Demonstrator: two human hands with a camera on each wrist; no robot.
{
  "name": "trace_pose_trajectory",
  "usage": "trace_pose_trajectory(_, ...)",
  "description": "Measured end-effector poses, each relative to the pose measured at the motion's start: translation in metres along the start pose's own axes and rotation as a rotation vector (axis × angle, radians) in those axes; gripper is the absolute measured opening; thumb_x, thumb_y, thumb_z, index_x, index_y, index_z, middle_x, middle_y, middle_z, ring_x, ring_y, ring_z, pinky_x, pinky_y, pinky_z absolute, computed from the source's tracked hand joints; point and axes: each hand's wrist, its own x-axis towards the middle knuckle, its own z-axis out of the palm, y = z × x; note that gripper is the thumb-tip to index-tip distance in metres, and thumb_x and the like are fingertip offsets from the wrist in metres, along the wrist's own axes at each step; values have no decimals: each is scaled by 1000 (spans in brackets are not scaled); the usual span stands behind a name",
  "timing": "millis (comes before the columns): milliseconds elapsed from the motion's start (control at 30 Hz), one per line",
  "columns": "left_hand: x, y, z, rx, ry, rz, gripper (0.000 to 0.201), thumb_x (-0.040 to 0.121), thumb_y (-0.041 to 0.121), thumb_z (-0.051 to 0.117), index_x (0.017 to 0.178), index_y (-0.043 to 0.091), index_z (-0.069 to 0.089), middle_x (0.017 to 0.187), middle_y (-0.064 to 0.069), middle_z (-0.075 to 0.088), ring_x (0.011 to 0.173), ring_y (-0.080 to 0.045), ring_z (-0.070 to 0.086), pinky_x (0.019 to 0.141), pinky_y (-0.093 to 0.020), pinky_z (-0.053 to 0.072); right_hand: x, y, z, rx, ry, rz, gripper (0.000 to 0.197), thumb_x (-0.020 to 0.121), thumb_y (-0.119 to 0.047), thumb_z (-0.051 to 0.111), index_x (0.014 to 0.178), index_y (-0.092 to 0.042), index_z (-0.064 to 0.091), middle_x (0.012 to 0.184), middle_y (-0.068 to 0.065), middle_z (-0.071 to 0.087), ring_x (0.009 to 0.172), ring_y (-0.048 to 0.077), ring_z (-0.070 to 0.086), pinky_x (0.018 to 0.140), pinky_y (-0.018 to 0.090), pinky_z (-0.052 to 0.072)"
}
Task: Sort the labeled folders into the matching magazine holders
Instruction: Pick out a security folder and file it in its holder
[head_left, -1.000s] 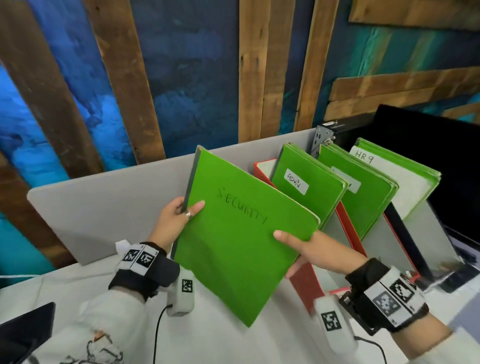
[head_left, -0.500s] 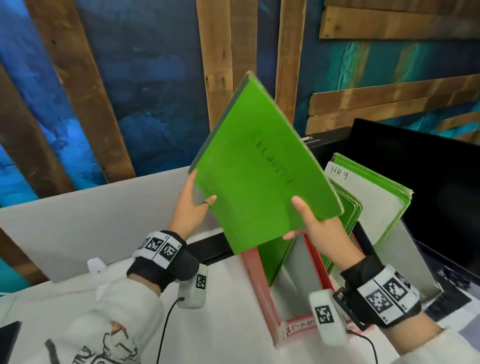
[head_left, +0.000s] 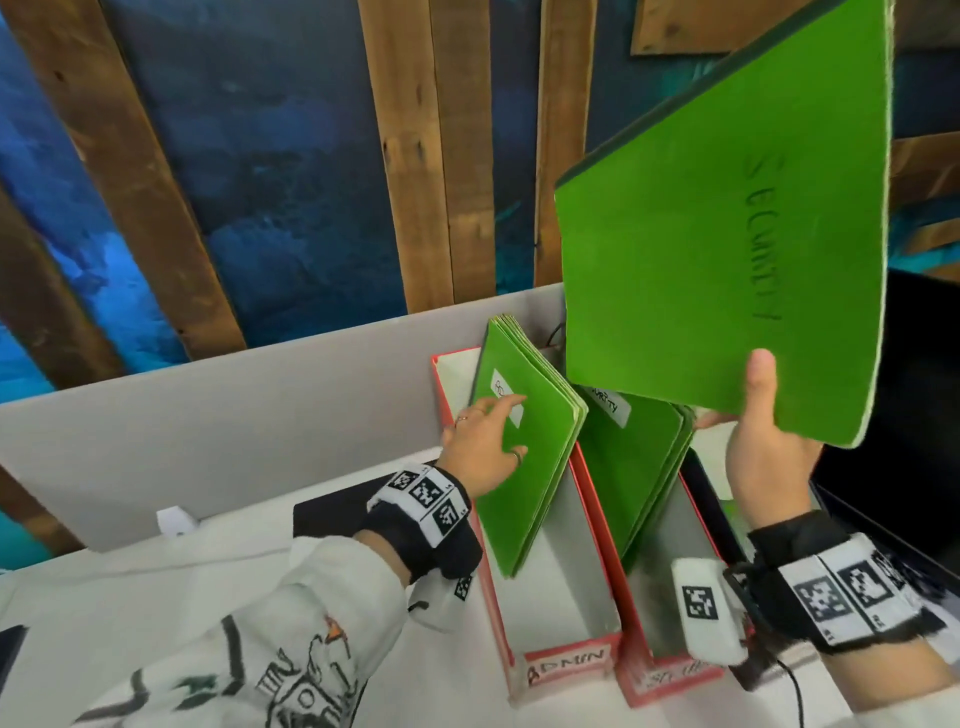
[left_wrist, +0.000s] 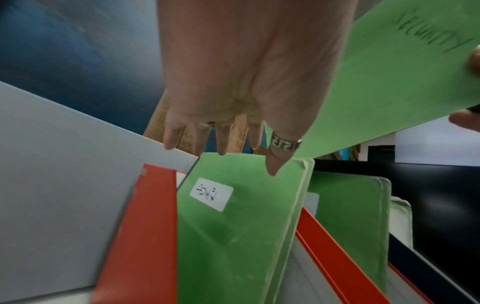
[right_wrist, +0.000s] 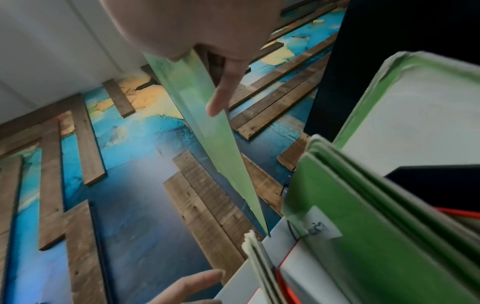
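My right hand (head_left: 753, 410) pinches the lower edge of a green folder marked SECURITY (head_left: 701, 260), thumb on its front, and holds it high above the holders. The same folder shows in the left wrist view (left_wrist: 389, 72) and edge-on in the right wrist view (right_wrist: 215, 133). My left hand (head_left: 493, 436) lies with straight fingers on the front of the leaning ADMIN folders (head_left: 540, 493) in the red ADMIN holder (head_left: 566, 662). Beside it on the right, the red security holder (head_left: 670, 675) contains green folders (head_left: 639, 467) with a SECURITY label.
A grey partition (head_left: 208, 426) runs behind the white table (head_left: 208, 597). A black monitor (head_left: 909, 389) stands at the right. A third stack of folders (right_wrist: 415, 102) sits further right. A flat black object (head_left: 332, 514) lies left of the holders.
My left hand let go of the SECURITY folder and dropped onto the ADMIN folders. My right hand alone raised the folder up and to the right.
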Motion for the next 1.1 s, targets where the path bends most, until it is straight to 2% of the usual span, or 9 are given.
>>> trace_pose_trajectory(167,6,14,18,74,-116,-27,85,85,35,61,141,54,0,154,-14,21,142,-34,24,111,-59,25,7,33,-19,-47,16,-51,31,65,-82,43,86,-63,55,78,-32,61,56,6,55,61,32,51)
trace_pose_trajectory(367,14,33,27,91,-157,-8,90,86,39,61,134,63,-11,157,-17,9,142,-40,19,109,-64,22,3,64,-23,-149,-97,16,77,79,-57,51,133,-2,44,130,11,54,111,12,54,100,20,40)
trace_pose_trajectory(467,19,36,28,95,-163,-11,90,85,39,62,133,64,-10,157,-16,10,142,-39,21,109,-65,22,-2,67,-16,-311,-206,129,75,86,-56,48,106,15,53,95,36,61,87,42,60,79,45,47)
trace_pose_trajectory(567,22,35,28,81,-152,-13,88,85,37,63,134,65,-5,157,-15,14,142,-37,22,108,-65,21,1,79,-6,-503,-314,141,50,92,-45,41,62,-5,45,46,9,39,42,22,37,45,29,32)
trace_pose_trajectory(700,23,33,27,71,-149,-2,88,83,38,64,131,67,-3,157,-11,17,143,-34,21,107,-66,20,17,110,7,-586,-336,171,50,96,-39,42,54,-15,32,46,3,39,41,21,46,40,24,27)
trace_pose_trajectory(833,24,29,28,72,-152,7,89,83,37,65,131,67,-5,157,-10,18,144,-33,20,107,-67,20,28,128,23,-679,-464,195,37,96,-42,40,68,-18,39,58,8,50,67,29,69,34,17,33)
trace_pose_trajectory(900,24,27,28,76,-158,14,92,83,37,65,132,66,-7,158,-10,16,144,-33,19,107,-68,19,31,133,30,-683,-532,237,33,96,-36,43,106,-6,49,66,7,53,65,26,65,40,19,41)
trace_pose_trajectory(967,23,24,27,91,-168,5,95,82,36,66,134,64,-9,158,-10,12,144,-33,18,107,-69,16,30,135,33,-682,-547,199,56,96,-29,47,141,-5,22,66,5,54,56,21,57,45,26,44)
trace_pose_trajectory(1100,23,9,22,147,-105,-109,98,82,35,67,138,58,-10,159,-12,6,145,-35,10,110,-66,10,27,133,34,-651,-470,60,71,94,-17,52,148,-18,5,62,-3,46,48,16,46,46,27,42)
